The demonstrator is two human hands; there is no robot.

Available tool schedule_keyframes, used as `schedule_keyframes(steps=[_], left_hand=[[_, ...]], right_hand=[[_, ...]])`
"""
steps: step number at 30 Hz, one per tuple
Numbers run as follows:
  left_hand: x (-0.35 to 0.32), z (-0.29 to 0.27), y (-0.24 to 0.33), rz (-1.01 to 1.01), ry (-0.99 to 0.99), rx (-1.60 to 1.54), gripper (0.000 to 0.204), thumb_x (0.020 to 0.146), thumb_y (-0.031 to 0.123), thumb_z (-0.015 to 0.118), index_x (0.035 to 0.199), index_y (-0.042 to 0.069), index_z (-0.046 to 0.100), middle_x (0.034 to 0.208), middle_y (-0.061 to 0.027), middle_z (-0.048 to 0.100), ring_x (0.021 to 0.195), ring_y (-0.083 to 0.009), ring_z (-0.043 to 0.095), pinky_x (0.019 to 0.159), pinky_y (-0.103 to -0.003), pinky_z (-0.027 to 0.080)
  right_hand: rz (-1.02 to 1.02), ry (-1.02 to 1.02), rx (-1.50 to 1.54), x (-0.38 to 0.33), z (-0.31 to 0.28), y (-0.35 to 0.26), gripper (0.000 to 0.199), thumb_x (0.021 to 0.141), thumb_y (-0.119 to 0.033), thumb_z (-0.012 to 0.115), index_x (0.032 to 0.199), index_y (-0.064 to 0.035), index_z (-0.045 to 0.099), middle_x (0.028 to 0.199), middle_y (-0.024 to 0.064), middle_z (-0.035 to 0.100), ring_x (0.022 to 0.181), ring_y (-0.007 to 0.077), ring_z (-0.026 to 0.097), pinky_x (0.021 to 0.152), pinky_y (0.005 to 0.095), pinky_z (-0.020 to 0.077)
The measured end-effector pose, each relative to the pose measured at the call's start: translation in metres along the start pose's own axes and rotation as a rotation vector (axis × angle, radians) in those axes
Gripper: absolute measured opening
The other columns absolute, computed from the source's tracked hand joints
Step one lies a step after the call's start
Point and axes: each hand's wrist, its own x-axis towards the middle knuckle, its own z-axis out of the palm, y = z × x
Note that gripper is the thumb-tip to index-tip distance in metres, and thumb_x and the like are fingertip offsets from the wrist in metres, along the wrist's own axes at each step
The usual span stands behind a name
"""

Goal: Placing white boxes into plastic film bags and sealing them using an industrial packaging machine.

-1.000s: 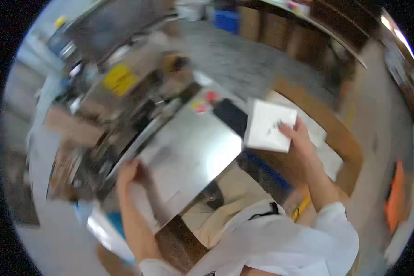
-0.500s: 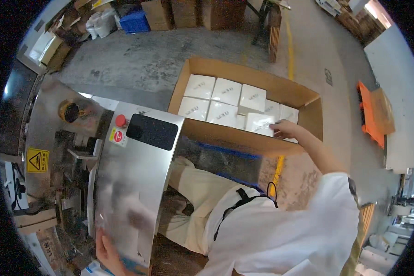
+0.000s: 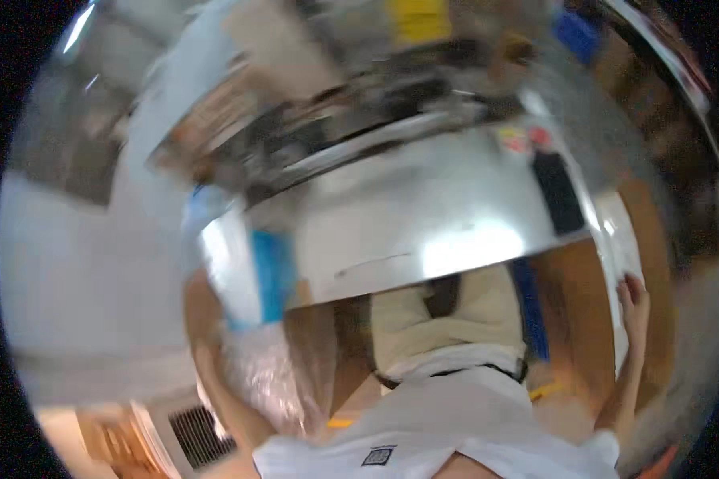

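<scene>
My left hand (image 3: 202,291), smeared by motion, is beside a white and blue plastic package (image 3: 270,267) at the left end of the metal machine. Its fingers are too blurred to show whether they grip the package. On the far right, my right hand (image 3: 634,305) is over the open cardboard carton (image 3: 655,351), its fingers partly spread by the white packages (image 3: 617,231) inside. I see nothing held in it.
The machine's shiny metal top (image 3: 399,207) lies before me, with a black panel (image 3: 558,191) and a red button (image 3: 540,137) at its right end. Clear plastic film (image 3: 272,375) hangs below the blue and white package. A blue bin (image 3: 577,33) stands far right.
My view has swung left, from the carton to the machine. My right hand remains by the white packages, now at the right edge. My left hand now shows beside the blue and white package.
</scene>
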Motion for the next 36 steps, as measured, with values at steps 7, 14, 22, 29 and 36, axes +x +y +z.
schedule_keyframes(steps=[7, 14, 22, 29, 36], left_hand=[[0.05, -0.022, 0.144, 0.124, 0.046, -0.85, 0.048, 0.09, 0.032, 0.071, 0.117, -0.006, 0.062, 0.101, -0.0145, 0.071, 0.092, -0.0216, 0.067, 0.081, -0.032, 0.053], [0.061, -0.04, 0.178, 0.104, 0.268, -0.745, 0.029, 0.088, 0.026, 0.072, 0.096, -0.001, 0.07, 0.077, -0.0185, 0.068, 0.068, -0.0307, 0.063, 0.068, -0.038, 0.05], [0.046, -0.083, 0.209, 0.267, 0.6, -0.55, 0.018, 0.095, 0.018, 0.06, 0.1, 0.004, 0.07, 0.084, -0.0182, 0.071, 0.079, -0.0359, 0.069, 0.071, -0.043, 0.053], [-0.054, -0.141, 0.306, 0.605, 0.224, -0.84, 0.013, 0.096, 0.013, 0.059, 0.101, 0.004, 0.068, 0.091, -0.0158, 0.072, 0.08, -0.0314, 0.072, 0.071, -0.036, 0.054], [-0.144, -0.149, 0.369, 0.698, -0.317, -1.269, 0.012, 0.095, 0.007, 0.064, 0.1, -0.003, 0.068, 0.084, -0.0083, 0.073, 0.077, -0.0152, 0.071, 0.068, -0.027, 0.055]], right_hand=[[-0.342, -0.152, 0.061, 0.036, 0.084, -0.16, 0.03, 0.099, -0.013, 0.06, 0.125, 0.0028, 0.063, 0.111, 0.0085, 0.069, 0.103, 0.0156, 0.062, 0.095, 0.0295, 0.0469], [-0.464, -0.206, 0.066, 0.015, 0.106, -0.22, 0.033, 0.095, -0.009, 0.065, 0.126, 0.0016, 0.063, 0.114, 0.0114, 0.069, 0.106, 0.0174, 0.063, 0.096, 0.0325, 0.0481], [-0.555, -0.351, 0.094, -0.014, 0.158, -0.295, 0.048, 0.089, -0.006, 0.069, 0.135, 0.0007, 0.056, 0.125, 0.0162, 0.066, 0.115, 0.0228, 0.062, 0.1, 0.0354, 0.0476], [-1.164, -0.218, -0.006, -0.047, 0.213, -0.397, 0.073, 0.078, -0.02, 0.083, 0.141, -0.0044, 0.05, 0.141, 0.0205, 0.053, 0.132, 0.035, 0.05, 0.108, 0.0448, 0.0408], [-0.72, -0.985, 0.04, -0.038, 0.243, -0.419, 0.028, 0.08, -0.014, 0.08, 0.103, -0.0034, 0.07, 0.114, 0.0136, 0.068, 0.113, 0.0297, 0.064, 0.087, 0.0369, 0.0522]])
